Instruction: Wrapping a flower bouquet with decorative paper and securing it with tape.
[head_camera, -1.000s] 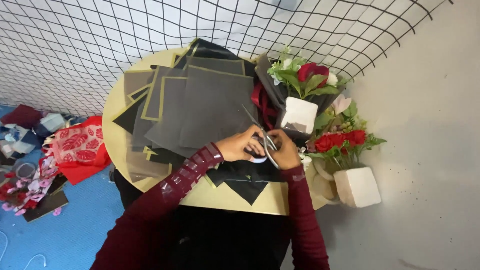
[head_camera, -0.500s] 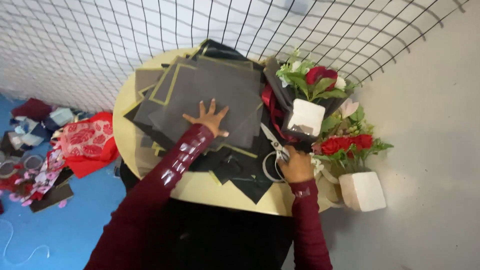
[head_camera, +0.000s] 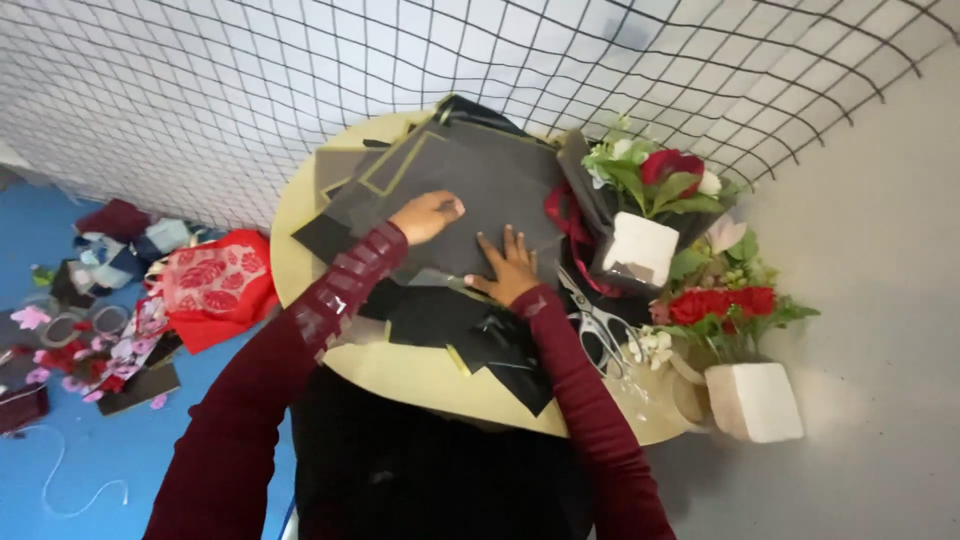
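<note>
Head cam looks straight down on a round yellowish table (head_camera: 420, 375) piled with dark grey sheets (head_camera: 490, 185), paper or felt, hard to say which. Both hands are on that stack. The left hand (head_camera: 425, 215) sits at about 10 o'clock from the right one, fingers curled in loosely with the tips pressing the top sheet; not gripping anything as far as the view shows. The right hand (head_camera: 508, 268) lies flat, fingers spread wide, palm down on the sheet's near edge. So the top sheet lies under both hands and stretches away from them toward 12 and 1 o'clock.

Scissors (head_camera: 600, 325) lie on the table at roughly 4 o'clock from the right hand, near it but apart, nobody touching them. Black offcuts (head_camera: 470, 335) lie just below the hands at 6 o'clock, hanging toward the near rim of the table.

Edges: the stack runs up to the far rim at 12 o'clock, where a wire mesh panel (head_camera: 250, 90) stands right behind. At 3 o'clock it's crowded, with a flower arrangement (head_camera: 665, 180) in a white block, red ribbon beside it, and a second one (head_camera: 725, 305) lower down. Bare tabletop shows at 9 o'clock and along the near rim. A red patterned cloth (head_camera: 215, 285) and scraps lie on the blue floor (head_camera: 130, 450) off at 8 o'clock.
</note>
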